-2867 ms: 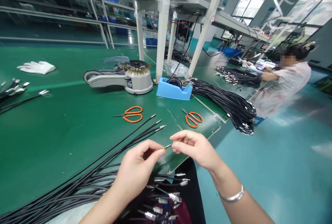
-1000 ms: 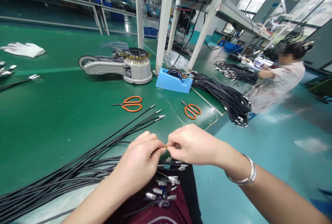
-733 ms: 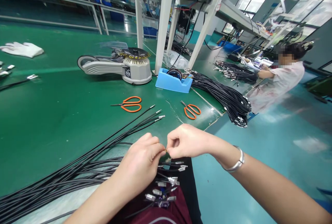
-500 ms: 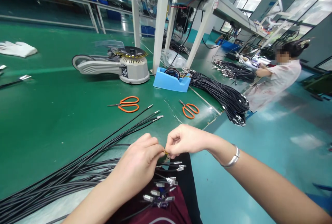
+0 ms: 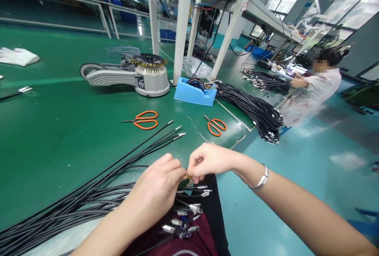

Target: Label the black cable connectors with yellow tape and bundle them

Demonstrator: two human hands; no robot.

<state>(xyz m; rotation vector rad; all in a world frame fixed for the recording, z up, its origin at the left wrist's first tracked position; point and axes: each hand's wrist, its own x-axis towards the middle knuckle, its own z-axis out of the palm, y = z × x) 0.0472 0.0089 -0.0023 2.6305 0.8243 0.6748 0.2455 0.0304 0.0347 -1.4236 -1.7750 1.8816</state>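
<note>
My left hand (image 5: 158,189) and my right hand (image 5: 209,161) meet fingertip to fingertip just off the front edge of the green table (image 5: 59,129). Both are closed in a pinch on the small brass-coloured tip of a thin black cable (image 5: 187,176). Beneath them, several black cables with metal ends (image 5: 189,208) lie across my lap. A bundle of long black cables (image 5: 74,204) runs from the left across the table, and three loose cable ends (image 5: 177,131) point toward the scissors. A silver bracelet sits on my right wrist.
Two orange-handled scissors (image 5: 145,115) (image 5: 216,125) lie ahead. Behind them stand a grey tape dispenser machine (image 5: 142,76) and a blue tape holder (image 5: 194,92). A large black cable bundle (image 5: 257,113) hangs over the right edge. White gloves (image 5: 17,55) lie far left. Another person (image 5: 314,86) works at the right.
Earlier my hands were a little apart with the brass tip showing between them. They have closed together on it, and my right wrist has turned slightly while the pinch stays.
</note>
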